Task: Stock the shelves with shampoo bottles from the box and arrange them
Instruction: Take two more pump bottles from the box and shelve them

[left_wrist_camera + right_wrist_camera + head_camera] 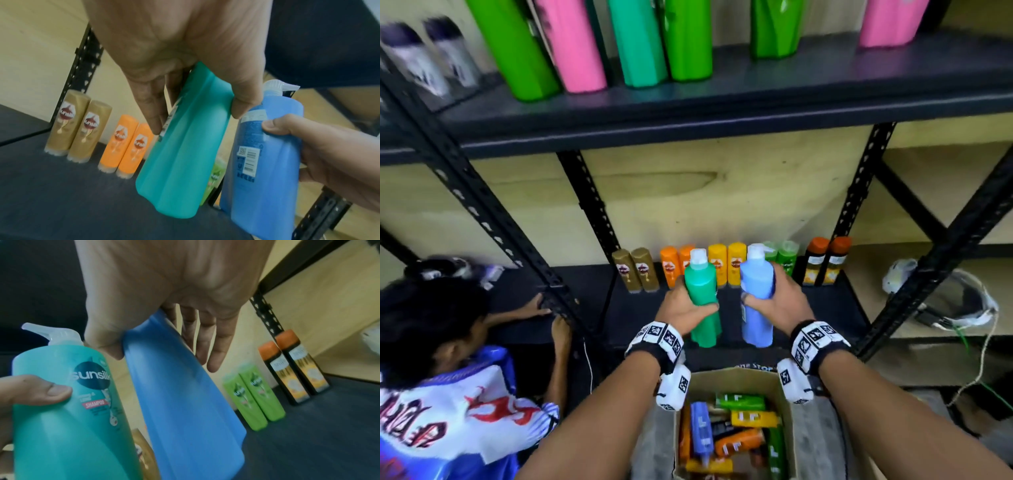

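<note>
My left hand [685, 308] grips a teal pump shampoo bottle [702, 301] round its middle; the same bottle [185, 146] fills the left wrist view. My right hand [777, 298] holds a blue pump bottle [756, 298], also seen as the blue bottle [185, 399] in the right wrist view. Both bottles hang upright, side by side, above the front of the dark lower shelf [808, 308]. At the shelf's back stands a row of small bottles: gold [635, 270], orange [671, 267], yellow [727, 263], green [784, 255] and black with orange caps [825, 262]. The cardboard box [736, 380] sits below my wrists.
Tall green and pink bottles [571, 44] stand on the upper shelf [722, 113]. Another person [438, 377] crouches at the left, hands on the shelf post [551, 291]. Black slotted uprights [859, 192] frame the bay. A white fan [959, 301] and cables lie at the right.
</note>
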